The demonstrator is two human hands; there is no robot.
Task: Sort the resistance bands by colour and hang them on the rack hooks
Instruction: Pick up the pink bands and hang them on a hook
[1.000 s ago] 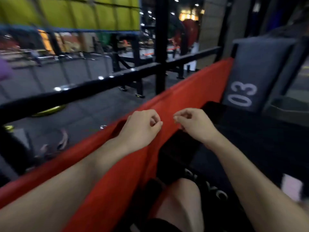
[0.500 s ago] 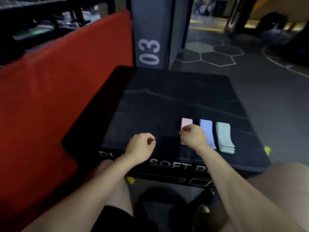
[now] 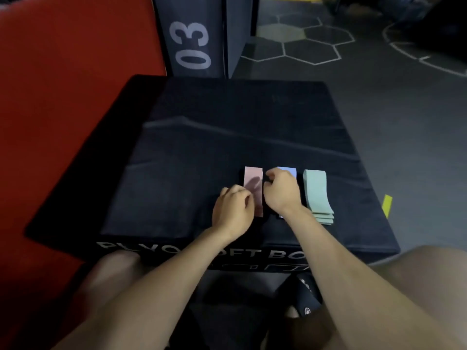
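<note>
From the head view we see three flat stacks of folded resistance bands lying side by side near the front edge of the black padded plyo box (image 3: 227, 117): a pink stack (image 3: 253, 180), a pale blue stack (image 3: 288, 171) and a mint green stack (image 3: 317, 195), with wide bare box top behind them and to the left, and only a narrow strip to the right before the box edge. Our left hand (image 3: 233, 210) sits with fingers curled at the pink stack's left edge, and our right hand (image 3: 280, 192) is curled at its right edge, covering most of the blue stack; whether either hand actually pinches a band we cannot tell. The red padded block (image 3: 63, 97) hems in the left side, the dark upright block marked 03 (image 3: 192, 41) stands behind, and the box's front lettering is partly hidden by our forearms.
</note>
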